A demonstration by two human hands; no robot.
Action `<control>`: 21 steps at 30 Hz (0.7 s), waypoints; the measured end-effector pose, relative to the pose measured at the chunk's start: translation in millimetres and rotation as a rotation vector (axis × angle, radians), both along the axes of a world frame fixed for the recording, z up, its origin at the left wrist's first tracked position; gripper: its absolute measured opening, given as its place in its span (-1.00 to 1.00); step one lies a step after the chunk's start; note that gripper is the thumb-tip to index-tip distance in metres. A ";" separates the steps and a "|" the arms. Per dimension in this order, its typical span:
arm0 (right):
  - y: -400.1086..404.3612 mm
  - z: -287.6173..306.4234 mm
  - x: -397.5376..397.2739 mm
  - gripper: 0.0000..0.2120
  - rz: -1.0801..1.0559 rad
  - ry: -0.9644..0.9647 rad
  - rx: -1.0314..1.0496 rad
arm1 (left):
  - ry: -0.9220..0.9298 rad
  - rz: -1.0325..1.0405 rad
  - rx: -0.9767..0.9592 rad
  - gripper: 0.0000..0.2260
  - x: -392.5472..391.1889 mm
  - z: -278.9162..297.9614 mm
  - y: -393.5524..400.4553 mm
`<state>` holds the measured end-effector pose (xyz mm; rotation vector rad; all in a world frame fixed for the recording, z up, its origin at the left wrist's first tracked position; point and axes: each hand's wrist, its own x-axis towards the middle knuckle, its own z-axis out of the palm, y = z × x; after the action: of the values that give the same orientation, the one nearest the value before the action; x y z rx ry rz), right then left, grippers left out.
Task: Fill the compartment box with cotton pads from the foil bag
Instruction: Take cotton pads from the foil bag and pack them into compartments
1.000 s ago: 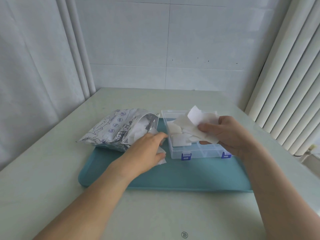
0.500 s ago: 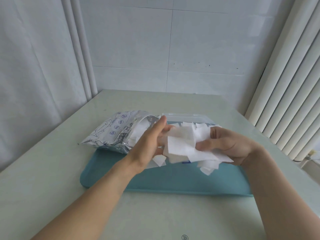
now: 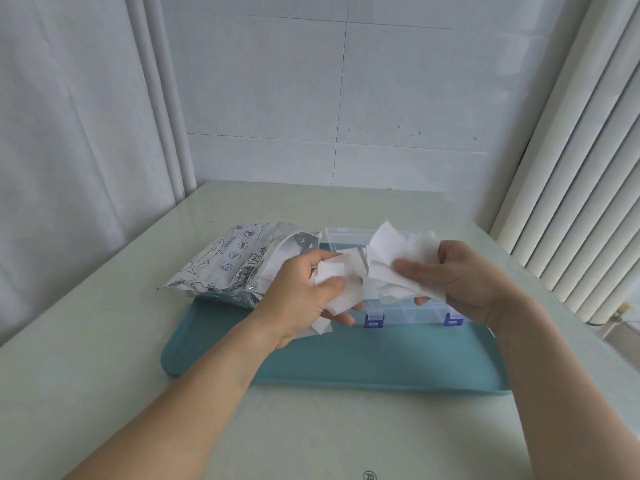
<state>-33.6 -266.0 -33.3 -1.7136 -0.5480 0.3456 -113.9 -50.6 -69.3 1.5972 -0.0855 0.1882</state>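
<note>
A silver foil bag [image 3: 228, 263] lies open on the left end of a teal tray [image 3: 363, 358], white pads showing in its mouth. A clear compartment box [image 3: 408, 311] with blue latches stands on the tray behind my hands, mostly hidden. My left hand [image 3: 304, 299] pinches a few white cotton pads [image 3: 334, 275] above the box's left part. My right hand [image 3: 460, 278] grips a larger bunch of cotton pads [image 3: 398, 261] over the box's middle. One pad [image 3: 322, 327] pokes out below my left hand.
The tray sits on a pale table [image 3: 311, 427] set into a corner. A tiled wall [image 3: 346, 98] rises behind, a white curtain [image 3: 69, 168] hangs at the left and vertical blinds [image 3: 581, 202] at the right.
My left hand left the tray beside the bag, rose to the bunch and now pinches a few pads apart from it. My right hand stayed over the box with its bunch.
</note>
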 end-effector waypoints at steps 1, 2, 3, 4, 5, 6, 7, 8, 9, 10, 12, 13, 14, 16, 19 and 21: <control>0.1 1.6 -0.3 -0.83 0.010 0.019 0.024 | -0.019 0.051 -0.002 -0.82 0.8 -0.1 0.2; 0.9 2.5 -1.4 -0.80 0.030 0.030 0.014 | -0.033 0.104 -0.004 -0.85 1.5 -0.3 0.2; 2.2 3.0 -3.7 -0.81 0.056 0.040 -0.012 | -0.043 0.150 -0.005 -0.87 0.8 0.4 -0.3; 5.0 2.6 -6.6 -0.85 0.082 0.050 -0.047 | -0.039 0.189 0.001 -0.89 1.2 0.5 -0.2; 8.3 1.5 -9.5 -0.88 0.108 0.058 -0.086 | -0.030 0.214 0.015 -0.91 1.9 0.1 -0.5; 12.3 -0.6 -11.9 -0.89 0.125 0.062 -0.130 | -0.016 0.224 0.035 -0.92 4.0 -1.2 -0.2; 16.5 -3.9 -13.3 -0.89 0.124 0.060 -0.177 | 0.003 0.216 0.049 -0.89 6.0 -2.1 0.1; 20.4 -6.7 -13.8 -0.88 0.107 0.050 -0.230 | 0.024 0.185 0.057 -0.79 6.7 -2.0 0.3; 22.6 -9.2 -13.5 -0.86 0.081 0.034 -0.284 | 0.054 0.138 0.059 -0.66 6.1 -0.7 -0.4; 23.8 -11.3 -13.1 -0.84 0.061 0.016 -0.336 | 0.079 0.094 0.070 -0.57 5.2 0.1 -1.2; 25.9 -13.3 -13.4 -0.81 0.053 -0.007 -0.405 | 0.060 0.047 0.143 -0.56 1.9 1.1 -2.5; 25.6 -12.9 -14.1 -0.80 0.049 -0.012 -0.409 | 0.017 0.051 0.176 -0.64 1.4 0.4 -2.7; 25.4 -11.9 -15.5 -0.81 0.046 -0.012 -0.394 | -0.030 0.082 0.210 -0.75 2.1 -1.2 -2.3; 21.9 -7.9 -16.6 -0.84 0.042 -0.002 -0.336 | -0.085 0.179 0.256 -0.87 1.5 -2.6 -1.5; 13.8 -2.4 -12.7 -0.82 -0.027 -0.036 -0.195 | -0.091 0.297 0.164 -0.92 1.2 -0.5 -1.5; 15.6 -0.4 -12.8 -0.83 -0.148 -0.100 -0.053 | -0.092 0.380 0.074 -0.94 1.1 0.9 -1.3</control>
<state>-46.3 -250.4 -33.7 -1.8180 -0.4841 0.1705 -112.8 -51.9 -68.4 1.6674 0.1434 0.5586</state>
